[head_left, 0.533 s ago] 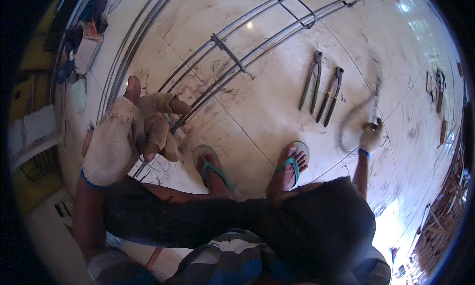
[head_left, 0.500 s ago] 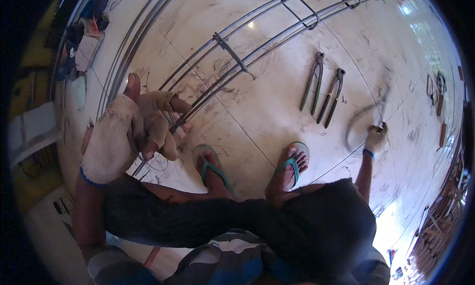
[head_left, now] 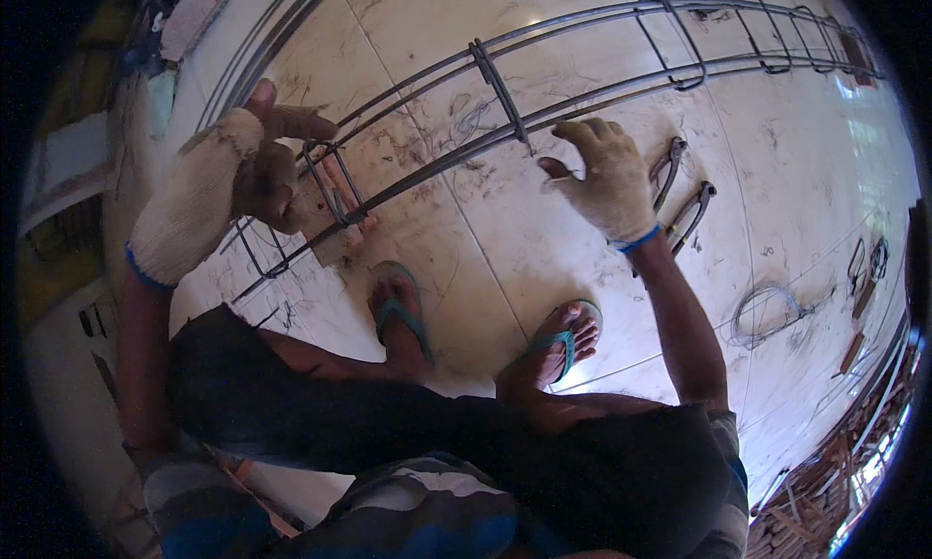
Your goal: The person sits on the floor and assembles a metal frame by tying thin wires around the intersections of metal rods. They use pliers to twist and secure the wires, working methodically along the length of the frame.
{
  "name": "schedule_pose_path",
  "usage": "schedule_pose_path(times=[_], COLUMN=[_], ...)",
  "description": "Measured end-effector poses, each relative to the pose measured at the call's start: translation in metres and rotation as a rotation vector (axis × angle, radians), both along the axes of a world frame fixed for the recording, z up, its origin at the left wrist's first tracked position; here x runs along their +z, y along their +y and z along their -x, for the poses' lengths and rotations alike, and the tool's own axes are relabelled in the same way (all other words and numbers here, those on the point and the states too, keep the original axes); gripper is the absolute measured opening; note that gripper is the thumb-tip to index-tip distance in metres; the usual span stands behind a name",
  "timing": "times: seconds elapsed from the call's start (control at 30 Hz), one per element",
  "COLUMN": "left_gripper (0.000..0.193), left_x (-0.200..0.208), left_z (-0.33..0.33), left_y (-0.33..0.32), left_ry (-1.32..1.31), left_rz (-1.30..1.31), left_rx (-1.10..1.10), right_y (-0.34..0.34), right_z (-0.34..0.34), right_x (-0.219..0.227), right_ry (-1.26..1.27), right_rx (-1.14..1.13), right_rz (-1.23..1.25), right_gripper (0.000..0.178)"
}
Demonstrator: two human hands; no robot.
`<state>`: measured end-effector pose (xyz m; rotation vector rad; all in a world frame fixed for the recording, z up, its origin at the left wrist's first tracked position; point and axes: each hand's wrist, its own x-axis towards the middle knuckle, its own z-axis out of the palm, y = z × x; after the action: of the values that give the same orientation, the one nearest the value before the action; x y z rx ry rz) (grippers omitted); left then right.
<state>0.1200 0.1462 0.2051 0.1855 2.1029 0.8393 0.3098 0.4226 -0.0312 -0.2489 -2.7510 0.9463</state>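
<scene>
Since the earlier frame, the right hand point(head_left: 607, 180) has swung in from the far right to frame centre, fingers spread above the rebar cage point(head_left: 544, 83) running from centre left to upper right. At left, the left hand point(head_left: 228, 185) grips a stirrup point(head_left: 330, 185). Loose wire ends could snag a glove, judging by their closeness.

Gloved hands point(head_left: 408, 185) at rebar cage point(head_left: 544, 93)

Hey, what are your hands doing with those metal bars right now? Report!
Left hand, gloved, grips a stirrup loop on the rebar cage. Right hand, gloved, fingers spread, hovers over the long bars. Two pincers lie just beyond it on the floor.
</scene>
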Motion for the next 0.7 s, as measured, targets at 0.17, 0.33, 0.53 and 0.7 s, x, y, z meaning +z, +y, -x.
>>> schedule_pose_path(times=[0.17,0.33,0.53,0.7], left_gripper=[0.067,0.054,0.060,0.051], left_x=[-0.040,-0.151,-0.202,-0.199], left_z=[0.035,0.082,0.100,0.080], left_y=[-0.005,0.033,0.095,0.110], left_ry=[0.218,0.580,-0.016,-0.023], left_rz=[0.178,-0.033,-0.110,-0.127], left_rx=[-0.275,-0.703,-0.436,-0.292], right_y=[-0.021,-0.022,-0.018,-0.017], right_z=[0.025,0.024,0.024,0.029], right_x=[-0.034,-0.048,-0.050,-0.051], right_ry=[0.192,0.137,0.159,0.142], right_rx=[-0.103,-0.075,-0.061,-0.037], right_rz=[-0.006,-0.006,-0.024,-0.062], right_gripper=[0.045,0.033,0.027,0.032])
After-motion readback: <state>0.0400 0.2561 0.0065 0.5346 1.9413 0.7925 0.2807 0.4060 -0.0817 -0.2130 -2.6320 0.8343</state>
